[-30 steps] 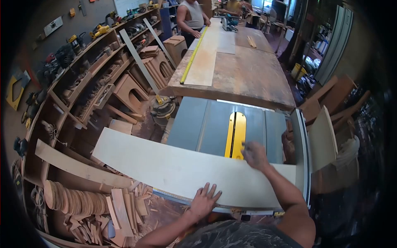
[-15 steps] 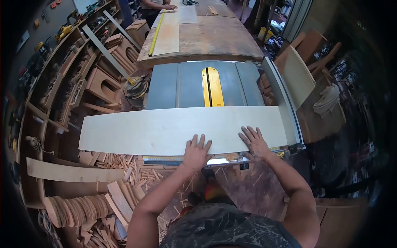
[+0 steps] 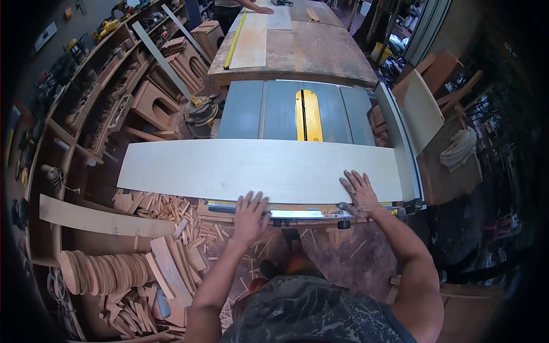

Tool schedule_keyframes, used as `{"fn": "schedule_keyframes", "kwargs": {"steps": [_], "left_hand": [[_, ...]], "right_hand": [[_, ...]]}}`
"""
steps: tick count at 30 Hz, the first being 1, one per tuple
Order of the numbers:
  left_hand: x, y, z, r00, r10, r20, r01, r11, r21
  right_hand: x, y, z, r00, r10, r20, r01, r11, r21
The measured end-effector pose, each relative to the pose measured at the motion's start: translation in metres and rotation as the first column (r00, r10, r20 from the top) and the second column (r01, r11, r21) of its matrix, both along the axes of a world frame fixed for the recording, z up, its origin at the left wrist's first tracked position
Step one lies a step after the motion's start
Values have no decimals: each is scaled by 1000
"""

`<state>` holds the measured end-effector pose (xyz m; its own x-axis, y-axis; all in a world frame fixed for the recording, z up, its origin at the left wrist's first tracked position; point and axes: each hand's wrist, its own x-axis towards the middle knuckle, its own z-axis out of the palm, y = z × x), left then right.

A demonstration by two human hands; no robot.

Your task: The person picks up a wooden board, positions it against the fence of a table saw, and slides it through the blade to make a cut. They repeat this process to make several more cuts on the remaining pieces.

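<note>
A long pale board (image 3: 257,168) lies crosswise over the near part of a blue-grey table saw (image 3: 240,111). Its right end meets the metal fence (image 3: 396,134). Behind the board shows the yellow insert (image 3: 309,114) with a dark slot. My left hand (image 3: 250,217) is at the board's near edge, left of centre, fingers spread with the tips on the board. Near the right end, my right hand (image 3: 358,193) rests on the board with its fingers spread and its thumb by the near edge.
Behind the saw, a wooden workbench (image 3: 309,51) holds boards and a yellow measuring tape (image 3: 235,40); a co-worker's hand (image 3: 263,10) rests there. Shelves (image 3: 86,108) line the left. Wood offcuts (image 3: 137,311) and stacked curved pieces (image 3: 106,273) lie at lower left.
My left hand has slid left along the board's near edge. My right hand stays near the right end. The whole view has shifted a little, with the scene now further right and higher.
</note>
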<state>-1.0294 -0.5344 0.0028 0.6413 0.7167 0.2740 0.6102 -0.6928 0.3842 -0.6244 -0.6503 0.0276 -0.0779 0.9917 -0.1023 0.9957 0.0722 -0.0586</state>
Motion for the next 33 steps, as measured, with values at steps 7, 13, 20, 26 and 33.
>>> {"fn": "schedule_keyframes", "kwargs": {"steps": [7, 13, 20, 26, 33], "left_hand": [[-40, -37, -27, 868, 322, 379, -292, 947, -136], [-11, -55, -35, 368, 785, 497, -460, 619, -637], [-2, -25, -137, -133, 976, 171, 164, 192, -968], [5, -2, -265, 14, 996, 85, 605, 59, -794], [19, -3, -257, -74, 994, -76, 560, -22, -828]], "right_hand": [[0, 2, 2, 1000, 3, 5, -3, 1000, 0], [0, 3, -4, 999, 27, 22, -27, 999, 17], [4, 6, 0, 997, 53, 64, -51, 998, -33], [3, 3, 5, 998, 39, 45, -37, 999, -39], [7, 0, 3, 998, 60, 13, -60, 998, 9]]}}
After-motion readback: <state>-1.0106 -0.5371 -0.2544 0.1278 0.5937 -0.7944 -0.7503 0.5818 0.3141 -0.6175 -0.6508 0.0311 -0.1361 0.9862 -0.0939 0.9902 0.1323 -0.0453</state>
